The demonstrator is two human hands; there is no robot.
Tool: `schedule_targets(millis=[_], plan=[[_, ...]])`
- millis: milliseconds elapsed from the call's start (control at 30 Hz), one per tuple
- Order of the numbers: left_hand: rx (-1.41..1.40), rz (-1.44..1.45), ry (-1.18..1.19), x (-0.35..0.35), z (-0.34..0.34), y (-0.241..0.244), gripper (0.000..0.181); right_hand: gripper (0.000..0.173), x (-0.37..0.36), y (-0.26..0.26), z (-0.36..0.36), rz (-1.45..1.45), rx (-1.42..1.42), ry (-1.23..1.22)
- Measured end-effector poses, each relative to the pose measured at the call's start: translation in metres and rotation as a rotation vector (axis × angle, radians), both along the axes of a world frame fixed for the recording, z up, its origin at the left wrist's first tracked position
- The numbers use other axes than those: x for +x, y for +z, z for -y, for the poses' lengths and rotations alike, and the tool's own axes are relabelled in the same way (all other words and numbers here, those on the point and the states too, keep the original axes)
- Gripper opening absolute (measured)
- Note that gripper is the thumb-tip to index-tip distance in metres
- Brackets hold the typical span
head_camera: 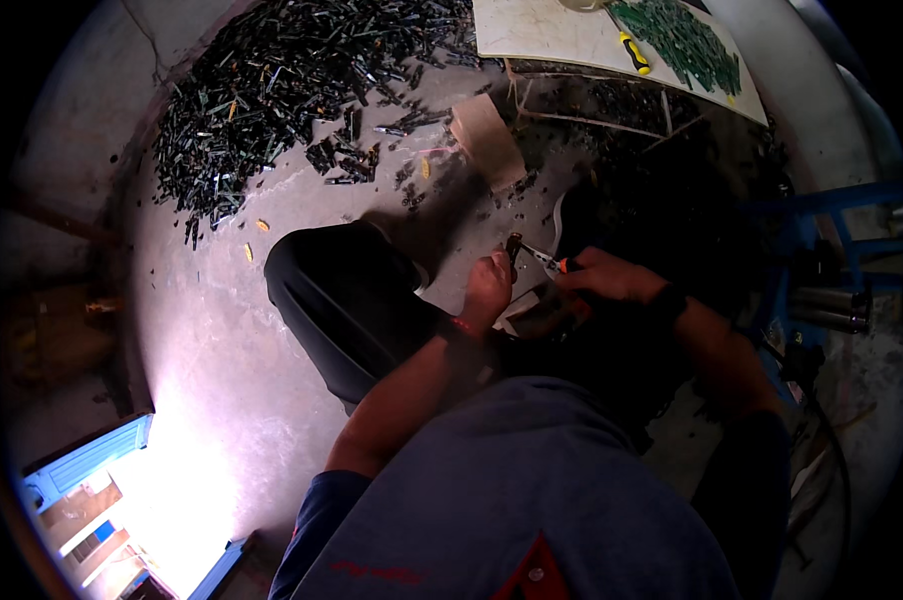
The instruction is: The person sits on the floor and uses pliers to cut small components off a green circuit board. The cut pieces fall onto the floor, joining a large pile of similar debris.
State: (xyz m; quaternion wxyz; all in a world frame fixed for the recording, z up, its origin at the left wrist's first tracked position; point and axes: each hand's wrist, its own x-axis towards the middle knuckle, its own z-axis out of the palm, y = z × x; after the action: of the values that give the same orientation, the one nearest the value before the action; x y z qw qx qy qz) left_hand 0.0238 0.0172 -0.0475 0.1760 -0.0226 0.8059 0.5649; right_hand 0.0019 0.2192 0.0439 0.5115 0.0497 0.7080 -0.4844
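Observation:
Upright in the fist of my left hand (487,286) is a small dark strip-like part (514,246), its upper end sticking out above the fingers. My right hand (605,274) grips a pair of pliers (549,262) with orange and black handles. The metal jaws point left and reach the dark part or come very close to it; contact cannot be made out. Below the hands, between my legs, lies a pale boxy object (523,311), partly in shadow.
A large heap of dark strip-like parts (271,97) covers the floor ahead. A cardboard piece (489,142) lies nearer. On a pale board (549,34) at upper right are green strips (676,41) and a yellow-black screwdriver (634,54). A blue metal frame (834,202) stands at right.

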Motion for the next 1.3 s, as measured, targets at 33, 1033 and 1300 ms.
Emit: schedule_targets(millis=[33,1033,1300], plan=[[-0.004,0.007,-0.002,0.000,0.000,0.000,0.035,0.027,-0.001,-0.002,-0.001,-0.061,0.022,0.046],[0.168,-0.077,0.133,-0.004,-0.003,-0.018,0.036,0.030,0.013,-0.011,0.012,-0.034,-0.079,0.006],[0.540,0.393,0.245,-0.005,0.003,-0.005,0.034,0.031,0.013,-0.003,0.014,-0.020,-0.063,-0.022]])
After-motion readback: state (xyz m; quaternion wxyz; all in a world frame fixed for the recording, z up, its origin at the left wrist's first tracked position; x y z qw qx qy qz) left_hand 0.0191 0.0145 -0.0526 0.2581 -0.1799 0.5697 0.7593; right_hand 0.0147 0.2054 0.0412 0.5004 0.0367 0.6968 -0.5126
